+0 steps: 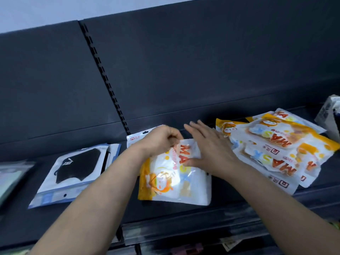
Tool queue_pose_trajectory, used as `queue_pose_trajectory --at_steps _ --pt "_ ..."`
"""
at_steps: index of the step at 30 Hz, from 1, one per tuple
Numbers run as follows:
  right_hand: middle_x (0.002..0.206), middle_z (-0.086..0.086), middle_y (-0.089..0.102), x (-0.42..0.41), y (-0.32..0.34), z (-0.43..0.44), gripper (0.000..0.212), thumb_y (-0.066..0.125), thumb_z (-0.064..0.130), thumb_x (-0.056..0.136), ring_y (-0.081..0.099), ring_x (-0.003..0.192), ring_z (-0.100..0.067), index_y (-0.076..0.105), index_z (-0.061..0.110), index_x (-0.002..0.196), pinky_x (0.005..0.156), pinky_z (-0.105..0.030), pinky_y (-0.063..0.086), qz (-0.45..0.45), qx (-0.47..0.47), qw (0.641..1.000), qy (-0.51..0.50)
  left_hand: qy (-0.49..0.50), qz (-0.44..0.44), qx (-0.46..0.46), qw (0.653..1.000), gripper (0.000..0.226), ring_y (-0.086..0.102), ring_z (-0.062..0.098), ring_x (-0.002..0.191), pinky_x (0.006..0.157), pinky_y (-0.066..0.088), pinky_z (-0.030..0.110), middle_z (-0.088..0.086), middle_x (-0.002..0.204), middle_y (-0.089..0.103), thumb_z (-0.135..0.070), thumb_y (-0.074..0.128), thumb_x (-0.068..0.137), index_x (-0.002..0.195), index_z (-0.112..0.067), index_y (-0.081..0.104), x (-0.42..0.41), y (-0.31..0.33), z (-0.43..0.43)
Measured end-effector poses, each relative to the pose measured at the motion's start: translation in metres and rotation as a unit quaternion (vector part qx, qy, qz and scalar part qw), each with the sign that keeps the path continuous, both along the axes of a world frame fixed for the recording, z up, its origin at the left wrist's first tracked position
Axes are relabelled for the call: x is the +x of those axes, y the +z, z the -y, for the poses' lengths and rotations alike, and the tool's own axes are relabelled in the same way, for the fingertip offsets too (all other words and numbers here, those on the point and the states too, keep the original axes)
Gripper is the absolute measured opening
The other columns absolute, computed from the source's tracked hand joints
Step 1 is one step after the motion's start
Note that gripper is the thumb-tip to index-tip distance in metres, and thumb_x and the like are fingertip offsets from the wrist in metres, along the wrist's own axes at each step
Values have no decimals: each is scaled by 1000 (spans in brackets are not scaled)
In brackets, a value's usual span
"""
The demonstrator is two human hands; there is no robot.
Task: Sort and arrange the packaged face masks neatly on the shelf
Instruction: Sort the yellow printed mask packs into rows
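An orange-and-white mask packet [174,179] lies flat on the dark shelf [73,221] in the middle, on top of another white packet whose top edge [136,138] sticks out behind. My left hand [158,139] pinches the packet's upper edge with curled fingers. My right hand [207,148] lies flat on its upper right part, fingers straight and pointing left. To the right a loose pile of several similar orange packets [272,150] overlaps at odd angles. To the left lies a blue-edged packet with a black mask [73,170].
A greenish packet [11,179] shows at the far left edge. A white box [331,115] stands at the far right of the shelf. The dark back panel [184,70] rises behind. A lower shelf edge with labels [184,242] runs below.
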State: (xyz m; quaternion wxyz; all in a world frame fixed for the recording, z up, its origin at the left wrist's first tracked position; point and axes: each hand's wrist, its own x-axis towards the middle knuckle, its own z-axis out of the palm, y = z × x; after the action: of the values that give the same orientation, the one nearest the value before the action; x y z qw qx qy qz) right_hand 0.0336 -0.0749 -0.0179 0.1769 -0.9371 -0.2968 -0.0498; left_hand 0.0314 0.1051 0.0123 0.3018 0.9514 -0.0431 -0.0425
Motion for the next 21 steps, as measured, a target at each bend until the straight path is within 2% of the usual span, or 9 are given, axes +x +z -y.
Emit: queue_pose_trajectory --at_steps 3,5,8,11,13,14,18,20,21 --pt "120 3 63 2 1 -8 55 66 48 79 58 111 -19 49 33 130 88 -35 48 -98 47 992 -68 64 102 -26 992 16 59 -3 62 68 48 23 -12 75 69 -19 72 83 97 -24 67 -6 -3 -4" --pt "90 7 68 4 -5 -7 16 63 40 85 64 84 -15 64 31 98 74 -37 54 -150 142 973 -104 163 203 6 966 35 63 7 95 83 46 26 -10 102 70 -28 71 83 116 -24 60 -13 -6 -14" --pt "88 0 69 4 -14 -8 9 56 29 91 64 80 -18 62 22 91 75 -40 55 -229 319 908 -146 288 187 -31 939 63 51 19 125 93 41 29 -1 136 55 -42 67 85 137 -17 43 -24 -7 -33" --pt "97 -5 70 -2 -13 -19 9 53 21 94 65 83 -18 61 18 97 77 -36 54 -318 446 824 -143 327 57 -197 923 58 62 21 98 75 49 29 7 121 63 -47 70 82 123 -12 49 -32 -15 -47" --pt "97 -3 70 -5 -12 -28 9 52 20 95 64 81 -17 61 18 96 75 -33 53 -323 438 830 -124 323 65 -342 880 42 65 22 77 56 50 24 15 105 69 -39 71 84 106 -7 55 -40 -18 -48" --pt "96 -3 70 -7 -12 -32 9 53 20 95 64 81 -16 61 17 96 73 -32 52 -319 421 842 -112 330 90 -365 866 45 65 25 84 59 52 25 12 104 66 -37 72 83 111 -7 55 -44 -18 -50" --pt "87 -2 68 -13 -4 -41 6 58 17 91 61 75 -16 62 14 91 67 -32 49 -319 307 896 -35 304 211 -84 925 93 30 19 138 110 34 37 -3 147 36 -51 79 70 145 -23 32 -51 -12 -71" --pt "86 0 70 -15 2 -46 3 63 18 88 63 76 -15 65 17 86 70 -33 51 -340 257 905 4 143 111 -75 981 78 43 15 130 106 40 33 -8 139 49 -46 81 69 137 -28 46 -53 -2 -78" --pt "86 1 71 -15 4 -50 1 66 18 86 64 75 -15 66 19 85 70 -33 52 -346 252 904 11 82 34 -91 992 61 57 14 115 96 48 30 -10 120 62 -39 84 69 124 -26 60 -54 -1 -79"
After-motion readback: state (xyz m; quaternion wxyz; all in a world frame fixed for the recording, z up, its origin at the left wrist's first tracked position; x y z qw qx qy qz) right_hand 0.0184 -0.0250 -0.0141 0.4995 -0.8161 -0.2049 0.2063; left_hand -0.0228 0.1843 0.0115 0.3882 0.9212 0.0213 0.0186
